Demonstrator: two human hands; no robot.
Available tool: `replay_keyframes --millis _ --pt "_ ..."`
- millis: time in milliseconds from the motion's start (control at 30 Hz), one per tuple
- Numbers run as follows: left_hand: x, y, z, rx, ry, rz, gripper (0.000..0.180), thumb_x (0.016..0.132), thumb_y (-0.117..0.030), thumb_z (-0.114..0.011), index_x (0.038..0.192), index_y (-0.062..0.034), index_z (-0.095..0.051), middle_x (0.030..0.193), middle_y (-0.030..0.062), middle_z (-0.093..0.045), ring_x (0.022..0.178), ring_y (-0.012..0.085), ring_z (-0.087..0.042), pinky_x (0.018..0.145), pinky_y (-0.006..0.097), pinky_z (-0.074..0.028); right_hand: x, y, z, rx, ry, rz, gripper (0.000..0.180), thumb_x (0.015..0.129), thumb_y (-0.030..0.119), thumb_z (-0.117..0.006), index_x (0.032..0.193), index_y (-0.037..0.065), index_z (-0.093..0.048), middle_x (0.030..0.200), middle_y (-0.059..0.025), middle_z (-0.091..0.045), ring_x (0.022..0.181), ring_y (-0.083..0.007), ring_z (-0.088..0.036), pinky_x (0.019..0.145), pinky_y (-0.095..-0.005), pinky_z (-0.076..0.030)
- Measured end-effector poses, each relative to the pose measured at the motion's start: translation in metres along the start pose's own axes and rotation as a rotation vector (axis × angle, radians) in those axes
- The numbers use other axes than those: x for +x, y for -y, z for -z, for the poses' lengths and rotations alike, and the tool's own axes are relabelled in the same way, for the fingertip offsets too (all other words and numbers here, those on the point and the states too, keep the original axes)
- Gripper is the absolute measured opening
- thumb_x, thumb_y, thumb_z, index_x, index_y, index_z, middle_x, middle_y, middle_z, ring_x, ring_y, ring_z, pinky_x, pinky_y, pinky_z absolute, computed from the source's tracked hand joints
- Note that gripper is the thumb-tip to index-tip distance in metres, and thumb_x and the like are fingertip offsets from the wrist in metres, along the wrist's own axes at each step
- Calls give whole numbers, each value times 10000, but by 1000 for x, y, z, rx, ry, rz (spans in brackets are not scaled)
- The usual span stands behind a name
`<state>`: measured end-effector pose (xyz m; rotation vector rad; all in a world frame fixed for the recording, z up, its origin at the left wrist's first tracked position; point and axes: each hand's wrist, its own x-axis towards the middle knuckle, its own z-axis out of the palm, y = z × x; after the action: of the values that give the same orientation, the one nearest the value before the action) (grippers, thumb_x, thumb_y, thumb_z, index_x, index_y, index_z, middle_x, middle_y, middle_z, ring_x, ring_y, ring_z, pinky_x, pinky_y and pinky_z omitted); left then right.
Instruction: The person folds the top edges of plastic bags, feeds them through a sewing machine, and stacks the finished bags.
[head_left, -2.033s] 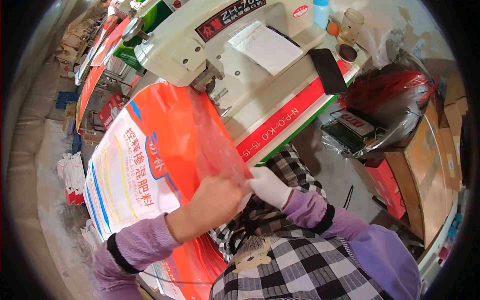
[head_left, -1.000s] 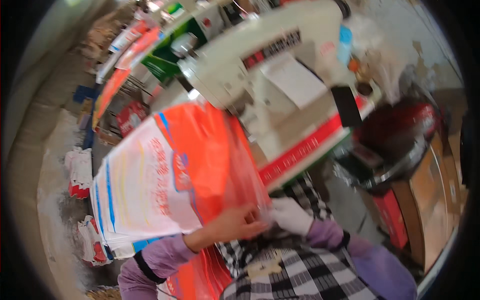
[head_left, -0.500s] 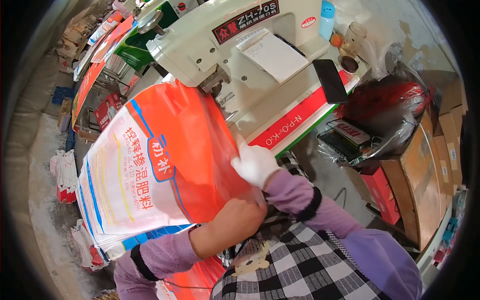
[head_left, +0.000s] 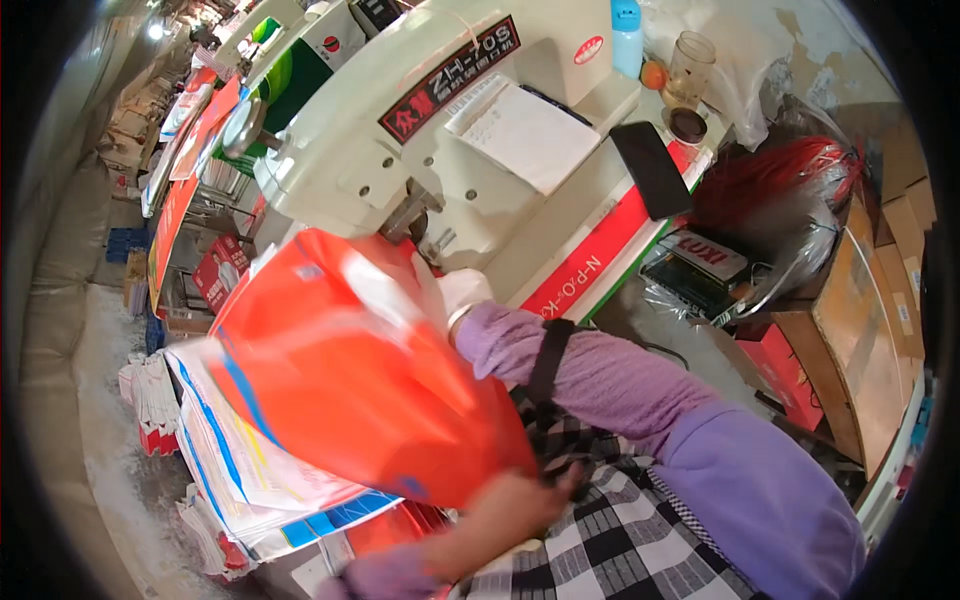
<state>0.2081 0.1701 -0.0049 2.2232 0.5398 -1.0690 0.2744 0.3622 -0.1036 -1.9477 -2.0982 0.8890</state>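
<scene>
Head view: gloved right hand [head_left: 458,292] at two o'clock on orange sack [head_left: 370,375], left hand [head_left: 513,508] at five; can't tell either grip; hold edge flat.

Bag [head_left: 370,370] before machine [head_left: 345,155], phone [head_left: 652,170] right of notepad [head_left: 525,135]

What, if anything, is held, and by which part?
Left hand probably holds the orange bag by its near edge; right hand at its right side, grip unclear.

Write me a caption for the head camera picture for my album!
Gloved right hand and bare left hand at the edges of an orange bag beside a cream sewing machine.
</scene>
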Motion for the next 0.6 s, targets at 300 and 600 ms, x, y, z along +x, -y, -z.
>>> replay_keyframes --millis 300,600 --pt "-227 304 103 218 -1166 447 782 706 132 -555 1452 -54 -412 1468 179 -447 1384 365 -386 1142 396 -305 -44 -45 -2 280 -137 26 631 926 315 -489 1504 150 -295 901 -198 -702 775 -365 -694 668 -479 -539" --pt "-423 404 5 408 -1835 945 251 792 -47 -593 1010 13 -701 845 163 -701 739 244 -641 655 400 -505 -142 -8 59 479 -456 808 416 860 390 -679 712 1 -683 780 -165 -664 847 -296 -648 939 -422 -448"
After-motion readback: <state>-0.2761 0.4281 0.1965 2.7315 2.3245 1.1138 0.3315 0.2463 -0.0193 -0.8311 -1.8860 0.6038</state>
